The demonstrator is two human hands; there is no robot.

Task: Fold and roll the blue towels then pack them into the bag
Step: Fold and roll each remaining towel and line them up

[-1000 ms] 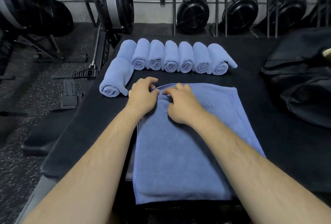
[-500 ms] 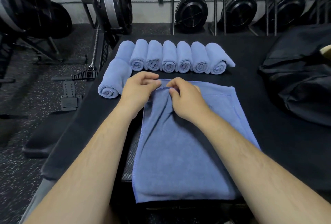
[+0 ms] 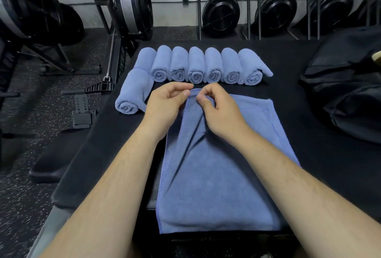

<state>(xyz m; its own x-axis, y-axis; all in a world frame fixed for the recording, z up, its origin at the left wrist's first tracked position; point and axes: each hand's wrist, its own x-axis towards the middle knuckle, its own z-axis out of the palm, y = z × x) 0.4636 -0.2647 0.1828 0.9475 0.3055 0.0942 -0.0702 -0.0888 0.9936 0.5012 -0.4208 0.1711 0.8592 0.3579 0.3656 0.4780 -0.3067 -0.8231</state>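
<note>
Where both pinch — towel [image 3: 216, 175] edge.

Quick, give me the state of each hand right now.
Left hand: closed, pinching the far edge of the flat blue towel.
Right hand: closed, pinching the same edge just beside the left.

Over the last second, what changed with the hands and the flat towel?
Both hands, left and right, went from lying on the flat towel to pinching its far left edge and lifting it, so a crease now runs down the cloth. The rolled towels and the bag stayed put.
</note>
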